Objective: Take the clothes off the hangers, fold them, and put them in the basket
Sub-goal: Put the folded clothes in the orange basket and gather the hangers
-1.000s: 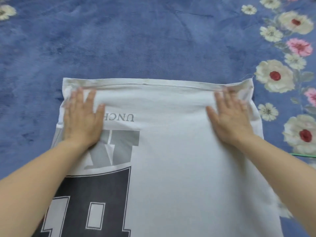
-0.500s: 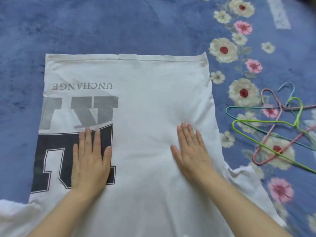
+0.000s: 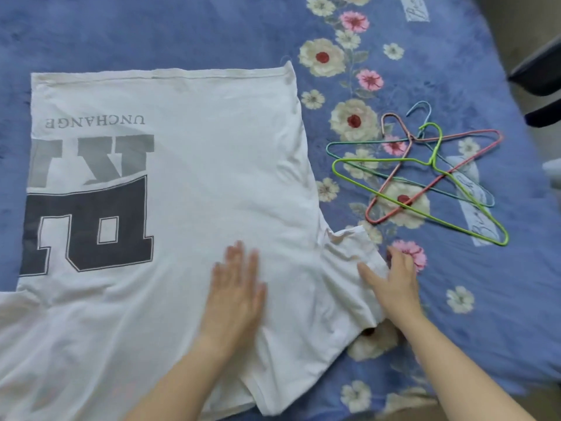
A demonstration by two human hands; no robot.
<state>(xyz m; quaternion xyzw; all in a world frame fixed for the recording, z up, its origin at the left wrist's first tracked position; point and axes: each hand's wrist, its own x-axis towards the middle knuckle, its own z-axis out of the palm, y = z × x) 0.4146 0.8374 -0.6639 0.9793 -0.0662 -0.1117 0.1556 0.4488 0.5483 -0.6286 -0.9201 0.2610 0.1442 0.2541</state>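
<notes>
Both hands have slid down the T-shirt [image 3: 197, 177] since half a second ago. The left hand [image 3: 235, 296] now lies flat near the shoulder, fingers straight and close together. The right hand [image 3: 391, 284] has gone to the sleeve [image 3: 346, 256], thumb on top, fingers at its edge; can't tell if it's pinching. So we're at folding, and I'd guess that sleeve gets flipped inward next. The white shirt is spread print-up on the blue flowered blanket [image 3: 151, 31], with the bare hangers [image 3: 425, 177] off to its right.

Left hand [image 3: 235, 296] flat, fingers [image 3: 239, 253] straight; right hand [image 3: 394, 284] thumb splayed.
</notes>
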